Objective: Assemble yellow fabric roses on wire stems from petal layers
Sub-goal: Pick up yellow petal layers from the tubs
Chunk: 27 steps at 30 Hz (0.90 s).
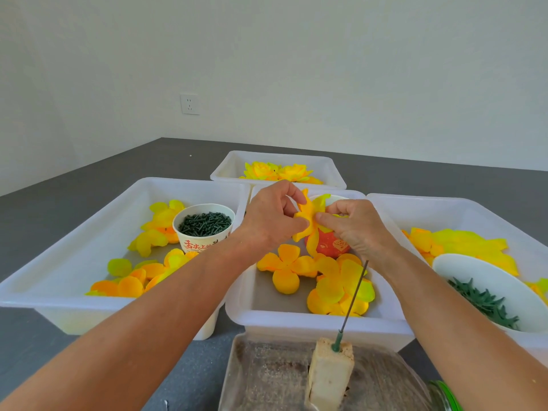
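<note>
Head view: two bare hands meet above the middle white tub (237, 310). The left hand (271, 218) and the right hand (355, 226) both pinch one yellow petal layer (308, 218) between thumb and fingertips, holding it up in the air, just in front of a red cup (332, 246) that stands in the tub. More loose yellow petal layers (286, 269) lie flat on the floor of that tub. Close to the person, a thin green wire stem (354, 298) stands tilted, stuck into a pale foam block (329, 372). The left tub (74, 226) holds petals and a paper cup of dark green pegs (204, 225). The right tub (462, 209) holds petals and a white bowl of green leaf pieces (486, 301). Two finished yellow roses (275, 172) sit in the far tub (231, 164)
</note>
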Tool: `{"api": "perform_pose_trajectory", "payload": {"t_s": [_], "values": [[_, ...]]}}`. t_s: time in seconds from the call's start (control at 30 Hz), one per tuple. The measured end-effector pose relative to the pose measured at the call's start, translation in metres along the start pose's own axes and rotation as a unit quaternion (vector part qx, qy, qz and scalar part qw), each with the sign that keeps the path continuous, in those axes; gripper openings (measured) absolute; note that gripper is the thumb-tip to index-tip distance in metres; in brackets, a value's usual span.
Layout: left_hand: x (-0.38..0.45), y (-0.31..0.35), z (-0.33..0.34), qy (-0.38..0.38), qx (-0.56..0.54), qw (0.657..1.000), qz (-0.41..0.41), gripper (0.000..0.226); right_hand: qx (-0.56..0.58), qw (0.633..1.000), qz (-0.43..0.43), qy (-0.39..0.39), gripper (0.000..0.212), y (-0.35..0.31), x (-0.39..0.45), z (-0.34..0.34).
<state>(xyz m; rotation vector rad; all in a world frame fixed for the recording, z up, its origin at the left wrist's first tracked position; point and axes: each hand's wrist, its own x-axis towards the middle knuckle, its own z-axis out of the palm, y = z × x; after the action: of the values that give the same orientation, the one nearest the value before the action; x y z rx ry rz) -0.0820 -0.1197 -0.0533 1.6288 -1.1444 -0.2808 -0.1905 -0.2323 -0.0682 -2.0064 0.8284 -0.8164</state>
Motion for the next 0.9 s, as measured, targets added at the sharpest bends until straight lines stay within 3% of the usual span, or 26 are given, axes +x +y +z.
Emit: {"api": "perform_pose_trajectory", "payload": {"t_s": [0.1, 0.37, 0.5, 0.7, 0.8, 0.9], "values": [[0.0, 0.0, 0.001, 0.009, 0.014, 1.0, 0.01, 0.036, -0.039, 0.999, -0.008, -0.001, 0.019, -0.001, 0.002, 0.0], [0.003, -0.004, 0.0, 0.068, -0.038, 0.997, -0.009, 0.032, 0.099, 0.993, 0.065, -0.008, 0.014, -0.003, 0.007, -0.002], [0.008, -0.008, -0.005, 0.112, -0.042, 0.992, -0.041, 0.035, 0.144, 0.985, 0.088, 0.025, 0.013, -0.003, 0.009, -0.007], [0.008, -0.006, -0.005, 0.097, -0.069, 0.991, -0.061, 0.033, 0.179, 0.978, 0.102, 0.034, 0.012, -0.001, 0.007, -0.012], [0.009, -0.007, -0.004, 0.109, -0.036, 0.993, -0.04, 0.028, 0.18, 0.979, 0.095, 0.024, 0.012, -0.001, 0.006, -0.013], [0.009, -0.011, -0.002, 0.117, 0.07, 0.991, 0.004, 0.028, 0.13, 0.987, 0.09, 0.032, 0.011, -0.001, 0.005, -0.016]]}}
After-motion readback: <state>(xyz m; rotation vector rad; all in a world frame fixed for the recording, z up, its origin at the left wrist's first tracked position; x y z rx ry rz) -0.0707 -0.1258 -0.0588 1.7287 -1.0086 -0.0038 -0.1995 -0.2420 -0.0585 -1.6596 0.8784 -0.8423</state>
